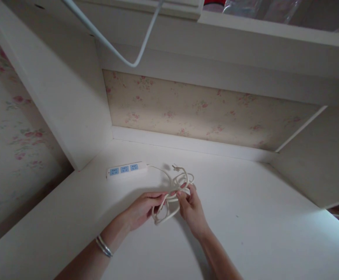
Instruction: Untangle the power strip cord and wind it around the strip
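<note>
A white power strip [127, 169] with blue sockets lies on the white desk [245, 217], its cream cord [175, 190] running right into a loose coil. Both hands hold that coil just above the desk. My left hand [143, 209], silver bangles on its wrist, has its fingers curled around the coil's left side. My right hand [191, 208] pinches the coil's right side between thumb and fingers. The plug [175, 167] sticks out at the far end of the coil.
The desk sits in a white alcove with a side panel [70, 109] at the left, another at the right [318, 163] and floral wallpaper [204, 109] behind. A shelf [274, 35] overhangs above, with a thin white cable [122, 58] hanging under it.
</note>
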`<state>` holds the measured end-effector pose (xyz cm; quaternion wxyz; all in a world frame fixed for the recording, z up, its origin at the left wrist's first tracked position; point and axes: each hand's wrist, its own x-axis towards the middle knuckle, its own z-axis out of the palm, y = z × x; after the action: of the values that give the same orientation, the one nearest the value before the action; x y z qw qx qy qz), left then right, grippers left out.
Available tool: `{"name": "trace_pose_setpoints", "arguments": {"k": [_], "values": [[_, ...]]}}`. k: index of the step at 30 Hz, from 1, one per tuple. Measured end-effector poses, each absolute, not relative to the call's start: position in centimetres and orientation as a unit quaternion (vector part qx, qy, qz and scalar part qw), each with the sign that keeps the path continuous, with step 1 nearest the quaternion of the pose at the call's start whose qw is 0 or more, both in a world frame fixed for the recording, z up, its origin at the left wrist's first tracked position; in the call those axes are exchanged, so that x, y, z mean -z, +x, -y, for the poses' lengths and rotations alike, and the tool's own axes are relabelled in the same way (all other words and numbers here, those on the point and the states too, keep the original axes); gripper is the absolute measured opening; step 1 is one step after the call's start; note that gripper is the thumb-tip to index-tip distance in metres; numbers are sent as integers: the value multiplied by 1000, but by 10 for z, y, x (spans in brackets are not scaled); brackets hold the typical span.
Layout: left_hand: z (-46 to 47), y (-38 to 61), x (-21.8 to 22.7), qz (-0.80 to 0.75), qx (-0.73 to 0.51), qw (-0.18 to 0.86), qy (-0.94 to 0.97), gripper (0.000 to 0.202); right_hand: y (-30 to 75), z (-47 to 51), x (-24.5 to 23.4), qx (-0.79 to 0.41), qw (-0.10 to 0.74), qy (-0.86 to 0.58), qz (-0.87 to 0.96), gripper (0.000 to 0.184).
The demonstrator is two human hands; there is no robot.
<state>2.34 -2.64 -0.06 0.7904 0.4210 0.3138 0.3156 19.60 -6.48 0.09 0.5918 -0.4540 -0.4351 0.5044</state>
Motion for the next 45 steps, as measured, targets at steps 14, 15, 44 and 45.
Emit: {"name": "trace_pose_setpoints", "arguments": {"k": [14, 15, 44, 45], "values": [[23, 25, -4, -462, -310, 655, 511, 37, 208, 66, -16, -660, 637, -321, 236, 24], [23, 26, -3, -461, -317, 648, 517, 37, 211, 65, -18, -656, 647, -317, 224, 28], [19, 14, 7, -306, -294, 477, 770, 23, 227, 61, -22, -526, 724, -349, 277, 22], [18, 14, 8, -308, -280, 480, 772, 23, 229, 61, -20, -512, 730, -352, 285, 22]]}}
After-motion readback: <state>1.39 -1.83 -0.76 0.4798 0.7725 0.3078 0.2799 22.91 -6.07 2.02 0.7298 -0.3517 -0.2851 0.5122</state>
